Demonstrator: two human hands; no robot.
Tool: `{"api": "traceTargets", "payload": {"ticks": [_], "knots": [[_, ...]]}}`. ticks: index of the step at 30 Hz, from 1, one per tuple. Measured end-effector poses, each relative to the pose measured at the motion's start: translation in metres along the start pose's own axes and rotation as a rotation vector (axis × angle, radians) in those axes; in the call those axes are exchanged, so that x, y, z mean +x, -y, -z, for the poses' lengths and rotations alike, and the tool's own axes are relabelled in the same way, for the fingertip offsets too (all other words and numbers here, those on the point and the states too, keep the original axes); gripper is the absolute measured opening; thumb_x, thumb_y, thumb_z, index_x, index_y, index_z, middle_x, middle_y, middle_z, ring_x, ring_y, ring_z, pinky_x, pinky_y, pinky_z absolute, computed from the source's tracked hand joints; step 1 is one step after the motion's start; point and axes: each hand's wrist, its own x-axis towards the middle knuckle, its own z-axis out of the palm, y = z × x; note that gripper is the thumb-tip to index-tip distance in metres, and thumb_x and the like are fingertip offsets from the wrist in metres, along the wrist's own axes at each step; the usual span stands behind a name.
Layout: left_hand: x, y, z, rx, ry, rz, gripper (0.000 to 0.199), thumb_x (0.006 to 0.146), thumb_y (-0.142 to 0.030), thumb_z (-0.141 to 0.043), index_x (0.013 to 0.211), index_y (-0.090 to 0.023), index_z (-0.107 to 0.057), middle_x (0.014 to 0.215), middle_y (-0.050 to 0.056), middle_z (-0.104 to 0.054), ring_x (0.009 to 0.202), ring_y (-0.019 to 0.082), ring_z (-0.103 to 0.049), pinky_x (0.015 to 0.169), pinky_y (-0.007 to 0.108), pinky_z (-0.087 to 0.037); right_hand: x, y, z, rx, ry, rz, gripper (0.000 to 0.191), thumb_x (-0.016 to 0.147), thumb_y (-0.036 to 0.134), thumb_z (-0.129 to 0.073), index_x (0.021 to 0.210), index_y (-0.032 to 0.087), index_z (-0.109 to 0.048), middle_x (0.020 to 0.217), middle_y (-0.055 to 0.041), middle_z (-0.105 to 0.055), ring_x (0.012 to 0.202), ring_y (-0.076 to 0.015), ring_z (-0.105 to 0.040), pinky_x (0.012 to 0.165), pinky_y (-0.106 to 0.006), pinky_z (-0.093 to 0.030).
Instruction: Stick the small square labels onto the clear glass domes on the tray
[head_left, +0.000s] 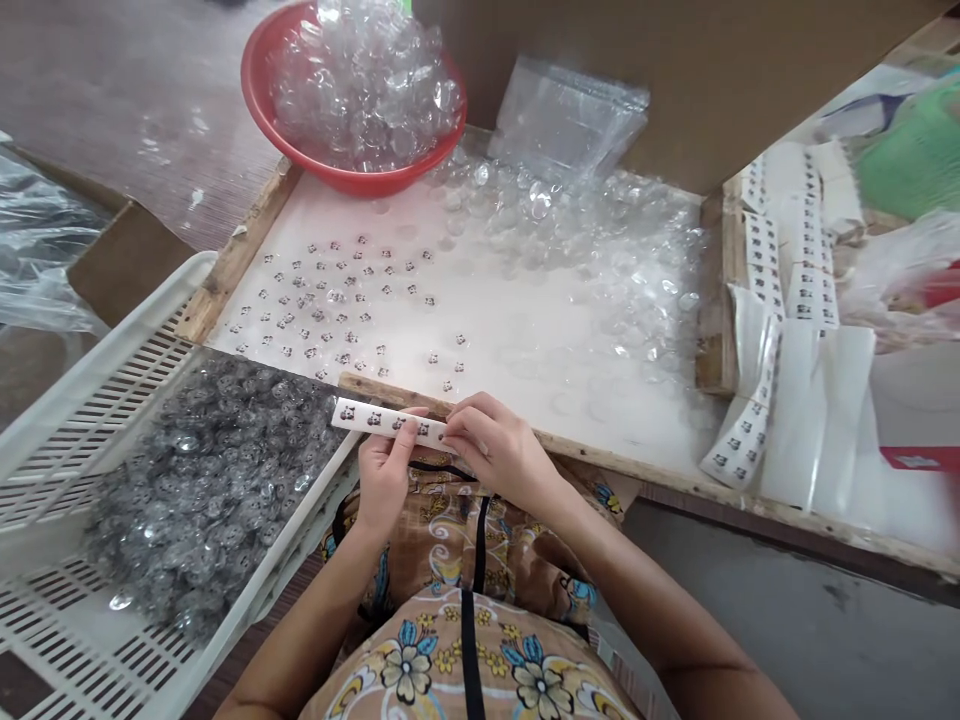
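Observation:
A white sticker strip printed with small black panda figures lies across my hands at the front edge of the wood-framed tray. My left hand pinches it, thumb on top and fingers beneath. At the strip's right end, the fingertips of my right hand are pressed together over a panda print; whether they grip the strip or a single sticker is hidden. Beyond my hands, the white tray bears scattered panda pieces on its left and many clear round discs at its back and right.
At the back left stands a red basin heaped with clear discs. A white plastic basket at left holds many panda-printed discs. Several sticker strips lie to the right. A clear bag leans against a cardboard wall.

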Motion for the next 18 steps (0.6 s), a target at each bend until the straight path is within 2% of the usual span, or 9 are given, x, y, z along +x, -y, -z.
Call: {"api": "traceTargets", "payload": {"ticks": [3, 7, 8, 11, 18], "knots": [[-0.002, 0.004, -0.001, 0.014, 0.007, 0.021, 0.038, 0.088, -0.045, -0.067, 0.109, -0.014, -0.075, 0.09, 0.007, -0.075, 0.077, 0.02, -0.072, 0.066, 0.028, -0.06, 0.006, -0.011, 0.014, 0.072, -0.089, -0.093, 0.009, 0.092, 0.021, -0.058, 0.083, 0.021, -0.06, 0.088, -0.0054, -0.061, 0.082, -0.017, -0.059, 0.071, -0.029, -0.049], [0.0, 0.003, -0.001, 0.005, -0.023, 0.012, 0.039, 0.086, -0.046, -0.069, 0.107, -0.014, -0.076, 0.09, 0.007, -0.075, 0.077, 0.02, -0.072, 0.065, 0.026, -0.06, 0.023, -0.046, 0.047, 0.05, -0.33, -0.373, 0.01, 0.085, 0.028, -0.063, 0.079, 0.021, -0.06, 0.078, -0.0027, -0.063, 0.069, -0.0149, -0.055, 0.062, -0.028, -0.045], [0.001, 0.002, -0.001, -0.001, -0.021, 0.013, 0.038, 0.086, -0.046, -0.069, 0.107, -0.014, -0.076, 0.09, 0.007, -0.075, 0.077, 0.02, -0.072, 0.065, 0.026, -0.06, 0.028, -0.056, 0.054, 0.022, -0.354, -0.447, 0.01, 0.083, 0.029, -0.064, 0.078, 0.021, -0.06, 0.073, -0.0018, -0.063, 0.065, -0.0143, -0.053, 0.06, -0.028, -0.043], [0.003, 0.0, 0.0, -0.016, -0.006, 0.021, 0.035, 0.086, -0.044, -0.069, 0.105, -0.015, -0.076, 0.09, 0.007, -0.075, 0.078, 0.019, -0.071, 0.065, 0.025, -0.06, 0.036, -0.078, 0.066, -0.028, -0.313, -0.593, 0.011, 0.079, 0.03, -0.064, 0.074, 0.02, -0.061, 0.067, -0.0012, -0.062, 0.06, -0.0137, -0.05, 0.059, -0.029, -0.04], [0.004, 0.004, 0.002, -0.024, -0.033, 0.031, 0.037, 0.084, -0.047, -0.07, 0.102, -0.015, -0.077, 0.088, 0.007, -0.075, 0.076, 0.019, -0.072, 0.064, 0.026, -0.06, 0.042, -0.09, 0.063, -0.081, -0.264, -0.666, 0.01, 0.077, 0.03, -0.062, 0.074, 0.02, -0.062, 0.069, -0.002, -0.063, 0.062, -0.0148, -0.052, 0.06, -0.03, -0.04]]}}
